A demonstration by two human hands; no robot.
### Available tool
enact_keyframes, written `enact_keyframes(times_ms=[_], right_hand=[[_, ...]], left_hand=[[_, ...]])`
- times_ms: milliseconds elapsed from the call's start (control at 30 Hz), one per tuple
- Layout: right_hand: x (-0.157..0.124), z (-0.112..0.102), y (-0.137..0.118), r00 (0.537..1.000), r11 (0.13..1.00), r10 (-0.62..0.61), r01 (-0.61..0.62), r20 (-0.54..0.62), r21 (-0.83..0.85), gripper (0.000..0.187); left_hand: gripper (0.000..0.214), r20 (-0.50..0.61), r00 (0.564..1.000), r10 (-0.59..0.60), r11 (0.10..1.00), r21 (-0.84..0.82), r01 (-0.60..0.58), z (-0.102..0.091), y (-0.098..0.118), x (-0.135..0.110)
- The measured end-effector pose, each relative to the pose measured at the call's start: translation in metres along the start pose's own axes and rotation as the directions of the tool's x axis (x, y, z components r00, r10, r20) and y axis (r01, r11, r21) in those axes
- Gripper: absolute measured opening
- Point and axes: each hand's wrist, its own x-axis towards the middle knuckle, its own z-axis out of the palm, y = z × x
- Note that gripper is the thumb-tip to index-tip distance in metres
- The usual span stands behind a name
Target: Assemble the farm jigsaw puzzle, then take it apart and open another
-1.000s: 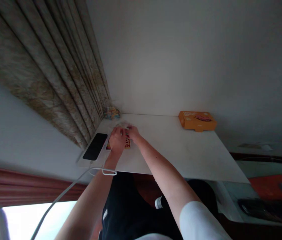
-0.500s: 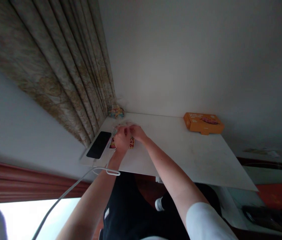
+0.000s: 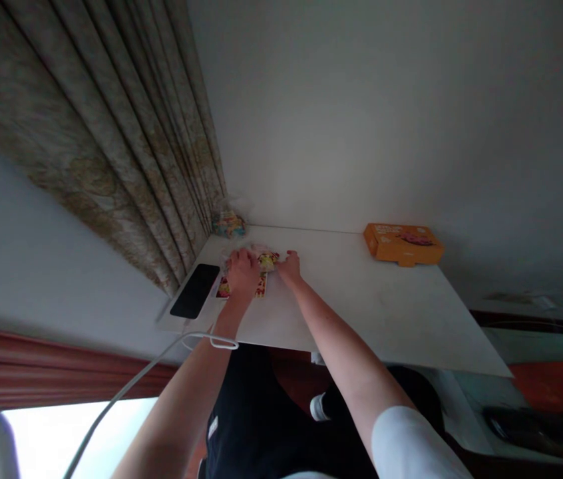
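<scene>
My left hand (image 3: 243,271) is closed over a crinkled clear plastic bag (image 3: 226,261), its fingers bent downward and partly hiding the bag. Just right of those fingers lies a small piece with a yellow and red print (image 3: 267,259), seemingly in or on the plastic; its kind is too small to tell. My right hand (image 3: 289,267) is at that piece's right edge, thumb and forefinger spread apart. Beneath my left hand and wrist lies a flat card with a red and yellow pattern (image 3: 261,286), its middle covered.
A black phone (image 3: 195,291) lies left of my hands, with a white cable (image 3: 152,362) running off the table's front edge. A plastic bag with colourful contents (image 3: 229,224) stands in the back corner by the curtain (image 3: 162,133). An orange box (image 3: 404,244) stands at the back right of the white table (image 3: 361,313).
My hands were close together over the plastic and have moved apart, the right one to the right. The yellow and red printed piece now shows between them.
</scene>
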Motion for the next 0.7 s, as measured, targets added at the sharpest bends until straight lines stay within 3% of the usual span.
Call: enact_keyframes(times_ms=[67, 200, 300, 433, 600, 700], right_hand=[[0.001, 0.000, -0.002, 0.999, 0.999, 0.038, -0.038, -0.005, 0.030, 0.054], [0.004, -0.008, -0.007, 0.995, 0.998, 0.048, -0.053, 0.090, 0.047, 0.020], [0.009, -0.019, -0.022, 0.996, 0.998, -0.008, 0.004, 0.083, 0.057, 0.020], [0.018, -0.041, -0.051, 0.981, 0.980, -0.180, 0.173, 0.070, 0.102, 0.017], [0.017, -0.076, -0.070, 0.958, 0.945, -0.287, 0.279, 0.018, 0.172, 0.015], [0.012, -0.090, -0.069, 0.952, 0.935, -0.299, 0.280, 0.062, 0.218, 0.010]], left_hand=[[0.012, -0.024, 1.000, 0.001, 0.999, -0.048, -0.002, 0.000, -0.001, 0.002], [0.009, -0.087, 0.996, -0.010, 0.980, -0.199, -0.007, -0.004, -0.003, 0.014], [0.014, -0.165, 0.984, -0.065, 0.949, -0.315, 0.010, -0.012, -0.003, 0.034], [0.013, -0.233, 0.964, -0.124, 0.913, -0.408, 0.019, -0.026, 0.003, 0.063], [0.015, -0.250, 0.967, -0.045, 0.916, -0.397, -0.060, -0.038, 0.016, 0.081], [0.016, -0.277, 0.961, 0.006, 0.913, -0.390, -0.118, -0.040, 0.024, 0.084]])
